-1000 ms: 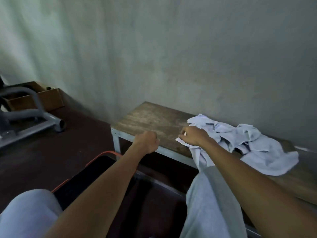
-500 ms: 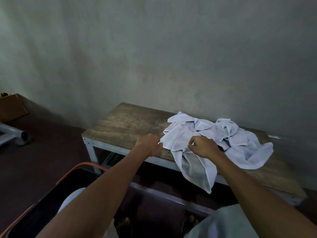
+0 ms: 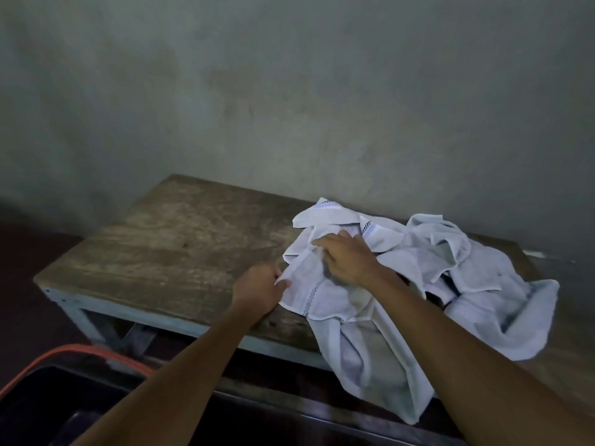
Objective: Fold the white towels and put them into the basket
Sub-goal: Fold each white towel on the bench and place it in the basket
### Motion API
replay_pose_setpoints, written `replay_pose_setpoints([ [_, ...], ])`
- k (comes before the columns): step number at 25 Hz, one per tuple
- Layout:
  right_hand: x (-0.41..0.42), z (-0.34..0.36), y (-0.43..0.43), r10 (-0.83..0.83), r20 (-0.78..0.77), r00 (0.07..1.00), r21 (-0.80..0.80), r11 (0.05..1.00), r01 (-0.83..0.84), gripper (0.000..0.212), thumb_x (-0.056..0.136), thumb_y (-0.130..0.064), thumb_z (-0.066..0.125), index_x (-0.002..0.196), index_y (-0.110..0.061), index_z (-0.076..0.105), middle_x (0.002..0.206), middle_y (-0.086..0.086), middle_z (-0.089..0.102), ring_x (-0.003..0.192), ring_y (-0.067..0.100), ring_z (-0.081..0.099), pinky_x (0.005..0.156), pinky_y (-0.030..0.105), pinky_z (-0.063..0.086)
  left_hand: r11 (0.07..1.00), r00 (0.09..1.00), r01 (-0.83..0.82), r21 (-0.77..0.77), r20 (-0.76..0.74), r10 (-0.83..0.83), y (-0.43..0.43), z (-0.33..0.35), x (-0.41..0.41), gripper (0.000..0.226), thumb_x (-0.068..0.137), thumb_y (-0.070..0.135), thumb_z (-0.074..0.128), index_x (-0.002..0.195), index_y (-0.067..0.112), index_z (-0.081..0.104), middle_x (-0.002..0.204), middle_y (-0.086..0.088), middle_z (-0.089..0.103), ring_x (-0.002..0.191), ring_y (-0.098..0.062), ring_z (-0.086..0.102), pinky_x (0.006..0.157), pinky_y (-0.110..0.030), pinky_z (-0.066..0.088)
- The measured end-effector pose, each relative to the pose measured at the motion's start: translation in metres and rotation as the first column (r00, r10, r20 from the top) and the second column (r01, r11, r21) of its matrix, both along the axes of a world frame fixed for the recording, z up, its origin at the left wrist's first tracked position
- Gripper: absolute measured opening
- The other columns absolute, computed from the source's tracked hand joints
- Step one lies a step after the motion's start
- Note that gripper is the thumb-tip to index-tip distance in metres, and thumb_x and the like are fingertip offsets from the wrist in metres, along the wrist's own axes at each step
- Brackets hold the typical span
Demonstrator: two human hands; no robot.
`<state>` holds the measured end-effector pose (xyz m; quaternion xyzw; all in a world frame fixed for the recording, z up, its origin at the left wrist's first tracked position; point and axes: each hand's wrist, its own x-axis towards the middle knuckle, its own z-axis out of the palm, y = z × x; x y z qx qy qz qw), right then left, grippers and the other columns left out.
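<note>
A heap of crumpled white towels (image 3: 450, 262) lies on the right half of a worn wooden table (image 3: 180, 246). One white towel (image 3: 363, 346) lies in front of the heap and hangs over the table's near edge. My left hand (image 3: 257, 289) pinches this towel's left edge. My right hand (image 3: 349, 257) rests on top of the same towel, fingers spread flat and reaching toward the heap. A dark basket with an orange rim (image 3: 96, 354) stands on the floor at the lower left, its inside in shadow.
A bare grey wall (image 3: 289, 91) rises right behind the table. The table has a pale metal frame (image 3: 106, 312) along its front. Dark floor (image 3: 22, 284) lies to the left.
My view has shifted closer and to the left. My left hand has taken the towel's edge. My right hand has opened from a closed grip and now lies flat further up the towel.
</note>
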<state>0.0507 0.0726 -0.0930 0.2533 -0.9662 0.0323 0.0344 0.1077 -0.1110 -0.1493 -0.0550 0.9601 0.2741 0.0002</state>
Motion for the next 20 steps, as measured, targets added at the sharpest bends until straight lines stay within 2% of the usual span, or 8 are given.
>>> replay_pose_setpoints([
  [2,-0.012,-0.008,-0.009,0.052,0.071,0.996,0.053,0.997,-0.056,0.046,0.093,-0.019,0.038,0.136,-0.033,0.042,0.132,0.002,0.052,0.116,0.026,0.039,0.088,0.038,0.029,0.998,1.0,0.012,0.06,0.004,-0.013,-0.002,0.001,-0.004,0.016,0.089,0.033,0.057,0.081,0.019,0.06,0.096,-0.007,0.067,0.095,-0.025,0.062,0.084,-0.038,0.051],
  [4,-0.013,-0.009,-0.021,0.066,0.142,0.988,0.111,0.99,-0.082,0.049,0.088,-0.024,0.041,0.133,-0.044,0.041,0.121,0.008,0.053,0.108,0.028,0.039,0.081,0.037,0.028,0.997,1.0,0.018,0.073,-0.025,-0.016,-0.007,0.006,-0.003,0.013,0.09,0.03,0.054,0.081,0.02,0.053,0.097,-0.009,0.066,0.094,-0.027,0.061,0.084,-0.04,0.05],
  [5,-0.011,-0.007,-0.025,0.061,0.146,0.987,0.123,0.989,-0.08,0.049,0.086,-0.024,0.043,0.131,-0.044,0.043,0.117,0.009,0.054,0.108,0.028,0.039,0.08,0.037,0.027,0.997,0.998,0.018,0.081,-0.067,-0.012,-0.011,0.01,0.0,0.012,0.09,0.029,0.053,0.083,0.02,0.05,0.096,-0.009,0.065,0.093,-0.028,0.061,0.083,-0.041,0.05],
  [9,0.008,0.021,-0.034,0.071,0.048,0.996,0.079,0.994,-0.074,0.031,0.083,-0.024,0.054,0.113,-0.029,0.061,0.115,0.005,0.058,0.115,0.029,0.04,0.082,0.037,0.028,0.995,0.978,0.073,0.067,-0.201,-0.058,-0.027,0.052,0.018,0.006,0.088,0.024,0.056,0.083,0.024,0.052,0.081,-0.003,0.066,0.08,-0.025,0.062,0.073,-0.036,0.05],
  [13,0.023,0.086,-0.032,0.013,0.009,1.0,-0.024,1.0,-0.013,0.027,0.08,-0.037,0.059,0.103,-0.024,0.063,0.116,0.002,0.059,0.117,0.028,0.04,0.094,0.037,0.033,0.992,0.922,0.112,0.058,-0.378,-0.082,-0.05,0.134,0.036,0.003,0.086,0.015,0.06,0.085,0.016,0.058,0.076,-0.004,0.065,0.074,-0.022,0.06,0.065,-0.029,0.044],
  [15,0.03,0.129,-0.028,0.036,-0.044,0.998,-0.048,0.998,-0.038,0.022,0.082,-0.036,0.059,0.1,-0.022,0.06,0.113,0.002,0.059,0.113,0.028,0.042,0.091,0.036,0.034,0.989,0.874,0.147,-0.005,-0.467,-0.132,-0.059,0.175,0.043,0.009,0.085,0.013,0.061,0.094,0.009,0.06,0.084,-0.009,0.067,0.08,-0.025,0.061,0.067,-0.028,0.042],
  [17,0.04,0.173,-0.026,0.077,-0.129,0.989,-0.054,0.995,-0.084,0.021,0.083,-0.034,0.06,0.099,-0.02,0.058,0.111,0.0,0.06,0.111,0.026,0.043,0.084,0.034,0.033,0.973,0.82,0.19,-0.132,-0.524,-0.231,-0.067,0.214,0.05,0.021,0.087,0.018,0.055,0.101,0.004,0.062,0.092,-0.012,0.067,0.086,-0.027,0.061,0.071,-0.024,0.038],
  [20,0.058,0.233,-0.021,0.091,-0.237,0.967,-0.041,0.994,-0.103,0.024,0.081,-0.038,0.064,0.096,-0.02,0.058,0.108,-0.001,0.06,0.107,0.025,0.044,0.079,0.031,0.029,0.923,0.755,0.195,-0.332,-0.55,-0.357,-0.076,0.268,0.062,0.033,0.081,0.028,0.044,0.094,0.007,0.066,0.092,-0.014,0.067,0.088,-0.031,0.06,0.076,-0.03,0.043],
])
